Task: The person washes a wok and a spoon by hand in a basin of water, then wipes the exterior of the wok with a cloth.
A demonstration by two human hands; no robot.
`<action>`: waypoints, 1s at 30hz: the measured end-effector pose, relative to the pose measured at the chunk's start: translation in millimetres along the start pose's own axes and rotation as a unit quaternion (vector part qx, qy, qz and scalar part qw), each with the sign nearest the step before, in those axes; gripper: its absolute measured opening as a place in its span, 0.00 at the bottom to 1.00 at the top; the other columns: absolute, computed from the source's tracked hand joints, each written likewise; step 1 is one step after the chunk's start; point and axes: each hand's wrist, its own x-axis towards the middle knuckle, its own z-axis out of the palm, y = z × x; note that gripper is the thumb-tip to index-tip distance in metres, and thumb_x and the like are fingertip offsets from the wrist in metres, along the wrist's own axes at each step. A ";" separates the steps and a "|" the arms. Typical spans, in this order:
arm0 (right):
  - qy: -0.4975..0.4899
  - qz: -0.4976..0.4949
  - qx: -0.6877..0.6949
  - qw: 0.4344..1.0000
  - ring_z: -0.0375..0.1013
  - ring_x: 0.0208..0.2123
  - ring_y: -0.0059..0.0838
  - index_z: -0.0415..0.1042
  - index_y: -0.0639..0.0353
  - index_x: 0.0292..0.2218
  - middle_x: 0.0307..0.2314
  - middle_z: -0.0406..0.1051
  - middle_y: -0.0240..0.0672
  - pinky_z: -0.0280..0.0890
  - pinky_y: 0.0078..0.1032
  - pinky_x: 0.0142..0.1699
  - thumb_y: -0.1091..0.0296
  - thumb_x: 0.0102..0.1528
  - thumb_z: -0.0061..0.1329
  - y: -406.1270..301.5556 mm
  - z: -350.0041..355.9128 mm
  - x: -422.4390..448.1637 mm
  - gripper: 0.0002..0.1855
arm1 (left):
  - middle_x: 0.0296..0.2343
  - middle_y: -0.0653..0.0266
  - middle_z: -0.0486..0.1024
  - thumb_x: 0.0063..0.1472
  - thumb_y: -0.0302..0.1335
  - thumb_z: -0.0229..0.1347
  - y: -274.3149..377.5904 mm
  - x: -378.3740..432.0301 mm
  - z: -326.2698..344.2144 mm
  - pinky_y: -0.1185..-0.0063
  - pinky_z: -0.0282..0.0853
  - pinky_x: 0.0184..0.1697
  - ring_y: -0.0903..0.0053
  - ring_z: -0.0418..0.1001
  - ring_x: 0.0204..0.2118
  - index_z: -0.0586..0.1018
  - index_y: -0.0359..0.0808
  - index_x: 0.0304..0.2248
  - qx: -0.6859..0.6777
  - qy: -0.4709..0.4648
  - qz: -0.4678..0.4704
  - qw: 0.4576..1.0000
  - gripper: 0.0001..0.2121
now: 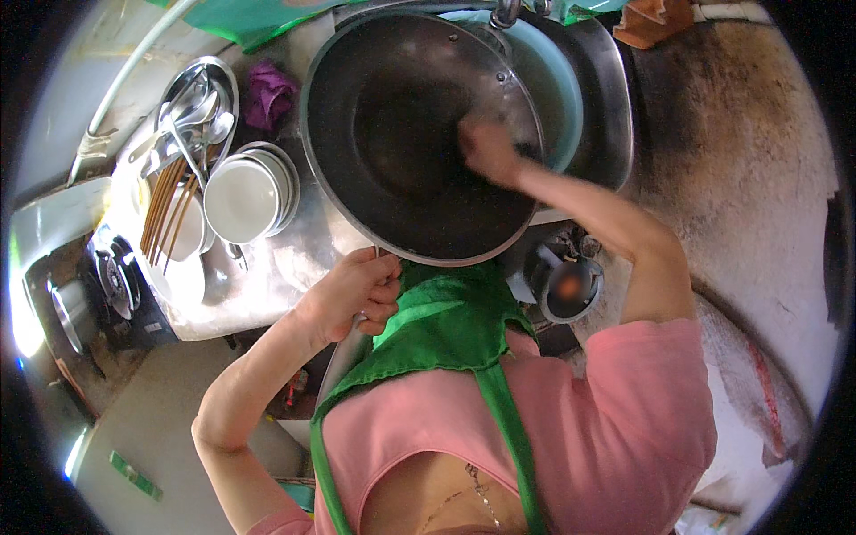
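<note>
A large dark wok [414, 147] is tilted over the sink, its open inside towards me. My left hand [368, 291] grips the wok's handle close below the rim. Inside the wok, near its right wall, is my right hand [488, 147], blurred by motion with the fingers curled. Whether it holds anything cannot be seen. Behind the wok, a light blue basin [568, 114] partly shows in the metal sink [618, 100], under a faucet [505, 13].
On the metal counter at left are stacked white bowls [242, 200], wooden chopsticks [167, 210], a metal dish of spoons [200, 110] and a purple cloth [269, 97]. A small container [572, 294] hangs or stands below my right forearm. A stained wall [729, 134] bounds the right.
</note>
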 end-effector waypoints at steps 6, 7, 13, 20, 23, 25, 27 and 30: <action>-0.053 -0.083 0.044 0.994 0.63 0.34 0.46 0.65 0.64 0.27 0.29 0.64 0.48 0.60 0.38 0.40 0.77 0.37 0.44 -38.1 1.2 -12.2 0.10 | 0.11 0.76 0.50 0.56 0.31 0.43 -4.3 -2.5 -5.5 0.89 0.43 0.07 0.90 0.47 0.09 0.61 0.43 0.23 -0.003 0.022 0.001 1.000 0.07; -0.012 -0.081 -0.006 0.997 0.63 0.34 0.46 0.65 0.64 0.27 0.29 0.64 0.48 0.60 0.38 0.40 0.77 0.37 0.43 -14.7 -11.1 1.6 0.09 | 0.11 0.76 0.50 0.56 0.31 0.43 -1.4 -1.2 -3.9 0.89 0.43 0.07 0.90 0.46 0.09 0.61 0.43 0.23 0.009 0.026 0.005 1.000 0.07; 0.010 -0.172 0.161 0.972 0.62 0.32 0.45 0.64 0.64 0.24 0.26 0.62 0.46 0.59 0.38 0.37 0.78 0.36 0.43 -82.2 13.8 -19.6 0.08 | 0.11 0.76 0.51 0.57 0.31 0.42 -0.7 -1.8 -3.8 0.89 0.43 0.07 0.90 0.46 0.09 0.61 0.44 0.23 -0.013 0.032 -0.007 0.999 0.07; 0.235 -0.077 0.068 0.967 0.62 0.30 0.45 0.63 0.62 0.24 0.24 0.62 0.45 0.59 0.38 0.35 0.79 0.36 0.44 -16.2 19.9 40.5 0.07 | 0.11 0.76 0.51 0.57 0.31 0.42 1.5 -2.3 1.6 0.89 0.42 0.07 0.90 0.46 0.09 0.61 0.43 0.23 0.010 0.023 0.000 1.000 0.06; 0.117 -0.190 0.181 0.958 0.61 0.29 0.44 0.63 0.62 0.23 0.25 0.60 0.44 0.58 0.35 0.34 0.81 0.34 0.44 -84.7 23.1 0.3 0.09 | 0.11 0.76 0.51 0.57 0.31 0.42 1.6 -5.4 -2.1 0.89 0.41 0.07 0.90 0.46 0.08 0.61 0.43 0.23 -0.001 0.049 0.003 0.999 0.07; 0.153 -0.194 0.205 0.947 0.61 0.29 0.45 0.63 0.62 0.22 0.23 0.60 0.44 0.58 0.35 0.34 0.81 0.35 0.44 -83.1 20.8 5.0 0.08 | 0.10 0.77 0.51 0.57 0.31 0.42 -0.5 -4.8 -0.5 0.89 0.41 0.07 0.90 0.46 0.08 0.61 0.43 0.22 -0.002 0.050 0.007 0.999 0.07; 0.227 -0.083 0.152 0.958 0.61 0.30 0.46 0.63 0.62 0.23 0.22 0.61 0.45 0.58 0.36 0.34 0.79 0.38 0.44 -30.6 24.2 41.8 0.05 | 0.10 0.77 0.51 0.57 0.31 0.42 2.8 -3.7 5.0 0.89 0.41 0.07 0.90 0.46 0.08 0.61 0.43 0.22 0.013 0.051 0.003 0.999 0.07; 0.248 -0.076 0.094 0.961 0.60 0.30 0.48 0.63 0.63 0.23 0.24 0.61 0.46 0.57 0.38 0.34 0.77 0.38 0.42 -16.2 17.6 59.0 0.04 | 0.10 0.77 0.51 0.57 0.31 0.42 5.1 -3.1 3.4 0.89 0.41 0.07 0.91 0.46 0.08 0.61 0.43 0.23 0.009 0.038 -0.007 0.999 0.06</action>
